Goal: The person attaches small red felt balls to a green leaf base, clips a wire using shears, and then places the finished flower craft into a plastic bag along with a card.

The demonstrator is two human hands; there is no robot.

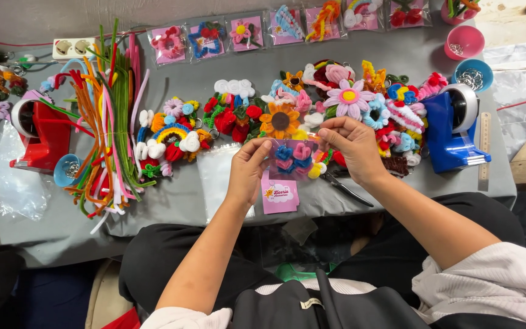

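Left hand point(248, 173) and right hand point(353, 146) are pinching the two upper corners of a small clear packet point(293, 159) (blue and pink pipe-cleaner shapes on a pink card inside), holding it just above the grey cloth point(171, 201). A loose pink card point(279, 196) is lying just below. Beyond, pipe-cleaner flowers point(312, 109) are crowding mid-table; a blue tape dispenser point(455, 128) is sitting right; bagged pieces point(245, 33) are lining the far edge.

Fuzzy pipe-cleaner flowers point(293, 157) in a glossy clear plastic sleeve point(292, 159); matt grey cloth table cover point(178, 195)
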